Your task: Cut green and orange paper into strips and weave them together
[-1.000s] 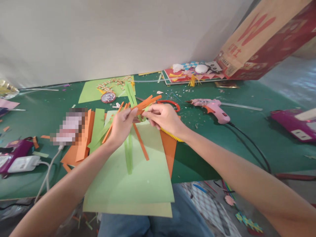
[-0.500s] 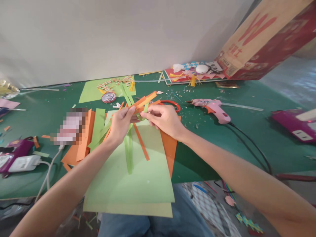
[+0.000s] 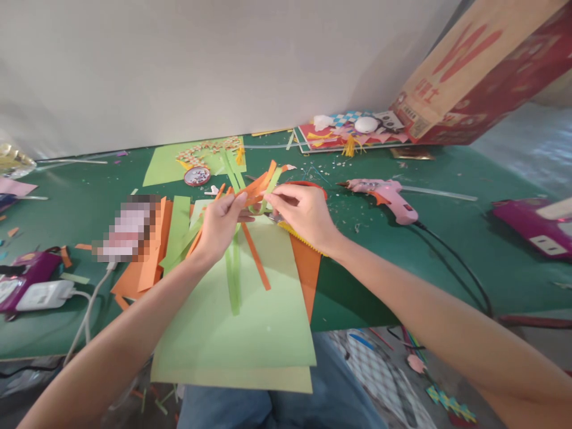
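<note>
Above the green table [image 3: 80, 208] my two hands meet over a bundle of orange and green paper strips [image 3: 254, 190]. My left hand [image 3: 221, 223] pinches the bundle where the strips cross. My right hand [image 3: 304, 214] grips the strip ends from the right with thumb and fingers closed. Long green and orange strips [image 3: 243, 268] hang down from the bundle over a light green paper sheet [image 3: 241, 333] that overlaps the table's near edge. An orange sheet [image 3: 306, 274] lies under it.
A pink glue gun [image 3: 386, 199] with a black cord lies to the right. Red-handled scissors [image 3: 317, 189] sit behind my right hand. Cut orange and green paper [image 3: 163, 238] piles at the left beside a white charger [image 3: 42, 296]. A cardboard box [image 3: 469, 71] leans at the back right.
My right hand has lifted a little and bent the strip ends upward; the orange strips now point more steeply up. My left hand has stayed nearly still.
</note>
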Motion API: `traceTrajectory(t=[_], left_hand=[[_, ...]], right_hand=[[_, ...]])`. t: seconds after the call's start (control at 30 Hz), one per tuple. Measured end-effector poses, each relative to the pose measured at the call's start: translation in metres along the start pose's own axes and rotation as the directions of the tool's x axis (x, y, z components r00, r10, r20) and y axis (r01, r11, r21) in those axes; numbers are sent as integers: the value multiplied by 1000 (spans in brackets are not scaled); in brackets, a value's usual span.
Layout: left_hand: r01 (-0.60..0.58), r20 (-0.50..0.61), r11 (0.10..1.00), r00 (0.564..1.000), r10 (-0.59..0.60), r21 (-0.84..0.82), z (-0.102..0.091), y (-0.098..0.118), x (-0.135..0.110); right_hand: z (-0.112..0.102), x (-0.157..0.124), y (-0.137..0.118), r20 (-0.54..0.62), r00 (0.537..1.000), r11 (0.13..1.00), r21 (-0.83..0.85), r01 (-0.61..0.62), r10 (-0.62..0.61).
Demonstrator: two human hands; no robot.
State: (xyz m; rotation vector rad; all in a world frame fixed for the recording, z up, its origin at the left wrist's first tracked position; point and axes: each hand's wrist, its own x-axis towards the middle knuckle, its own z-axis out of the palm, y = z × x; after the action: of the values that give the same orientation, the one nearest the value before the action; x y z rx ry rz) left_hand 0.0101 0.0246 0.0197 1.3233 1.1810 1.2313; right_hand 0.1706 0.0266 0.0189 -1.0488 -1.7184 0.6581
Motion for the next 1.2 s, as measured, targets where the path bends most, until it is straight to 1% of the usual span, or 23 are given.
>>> traceTrajectory(t=[0.07,0.17,0.23,0.33,0.5,0.63,0.73,0.8,0.9,1.07,1.2], left_hand=[[4,-5,1000,1000,-4,-4,0,-1,0],[6,-12,1000,1000,-6,-9,0,-2,1],[5,-15,1000,1000,-5,-13,0,-3,1],[7,-17,1000,1000,-7,-13,-1,-3,1],[10,-4,1000,1000,-10,-19,-1,-5,2],[29,22,999,999,-28,-40,-1,-8,3],[39,43,998,998,-37,-48,-2,-9,2],[27,95,999,995,-23,-46,-3,-7,1],[9,171,1000,985,-4,-27,-4,-4,-2],[42,180,999,983,-43,5,0,1,-3],[61,210,997,975,-67,37,2,2,-4]], right_hand=[[0,1,2,-57,994,993,-77,86,-91],[0,1,5,-79,976,966,-179,187,-203],[1,1,6,-73,968,952,-209,223,-242],[1,0,4,-47,967,953,-190,238,-250],[-1,-2,-5,40,984,981,-87,174,-172],[-3,-1,-8,106,991,994,78,78,-86],[-5,0,-7,169,985,975,220,-19,-19],[-5,1,-6,193,981,947,311,-77,16],[-4,3,-2,165,984,919,375,-119,60],[-5,5,0,80,987,927,340,-160,141],[-7,5,-2,77,982,932,310,-189,174]])
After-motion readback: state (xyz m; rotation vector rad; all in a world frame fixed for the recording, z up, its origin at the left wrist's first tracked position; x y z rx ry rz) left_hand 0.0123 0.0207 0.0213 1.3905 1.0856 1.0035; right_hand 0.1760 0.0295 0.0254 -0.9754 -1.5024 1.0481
